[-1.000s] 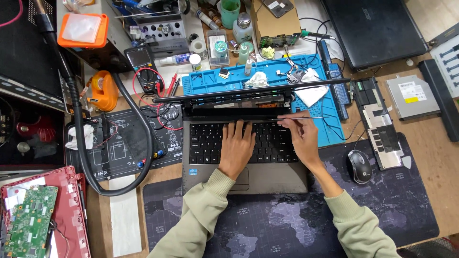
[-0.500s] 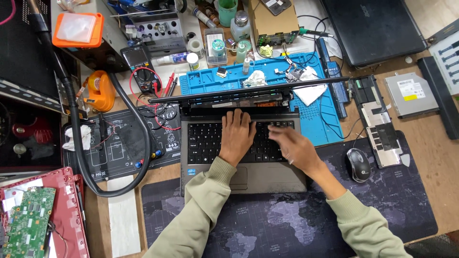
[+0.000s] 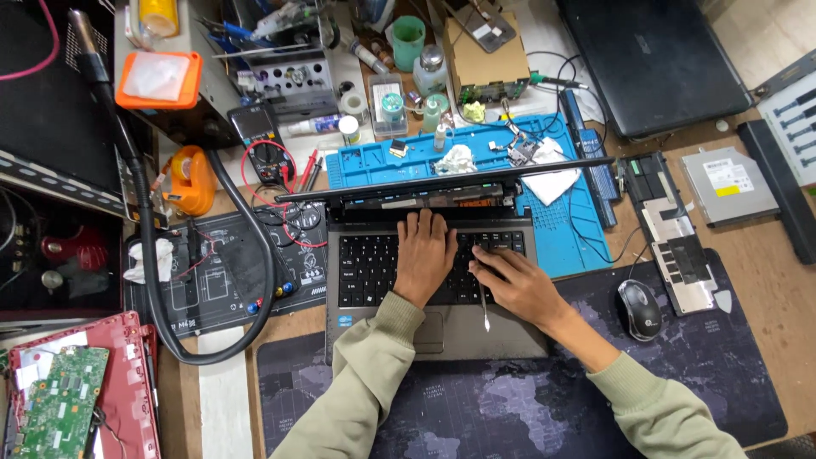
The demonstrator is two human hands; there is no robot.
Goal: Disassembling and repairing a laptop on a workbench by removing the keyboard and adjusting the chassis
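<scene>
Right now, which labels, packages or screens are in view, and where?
Optical drive, right of the laptop: grey slab, white label with a yellow patch.
Multimeter, upper left: dark body, grey blank screen.
Cardboard box, top centre: plain brown.
Laptop under both hands: small blue sticker on its palmrest.

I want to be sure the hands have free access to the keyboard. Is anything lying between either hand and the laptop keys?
Nothing visible does. The left hand rests flat on the laptop keyboard, and the right hand lies on the keys too, holding a thin metal tool that points toward the palm rest. The mouse sits off to the right.
</scene>
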